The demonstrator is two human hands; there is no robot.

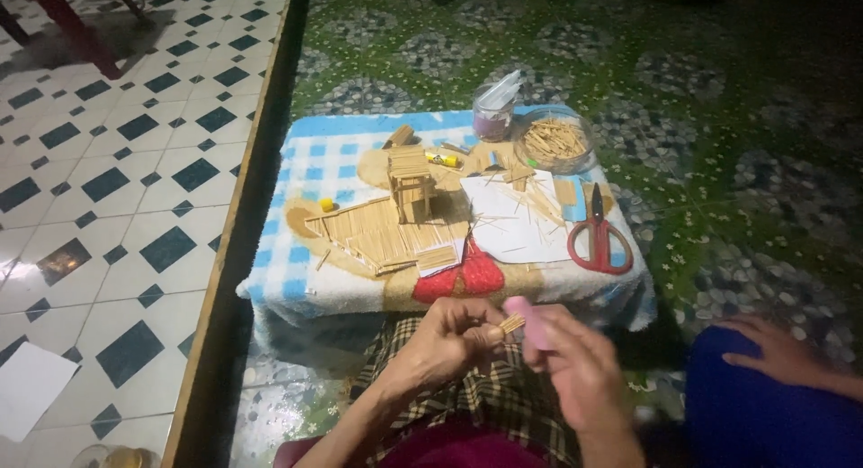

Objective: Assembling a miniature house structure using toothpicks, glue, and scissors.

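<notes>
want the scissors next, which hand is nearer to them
Right. The right hand, holding a pink thing, is below the red scissors, a little left of them. The left hand, pinching a small stick bundle, is farther left.

Around the one small stick-built wooden house (pixel 410 182): one pair of red-handled scissors (pixel 599 237) right, two clear containers behind.

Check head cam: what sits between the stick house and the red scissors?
In the head view, white paper sheets strewn with loose sticks lie between the stick house and the red scissors, on the checked cloth.
</notes>
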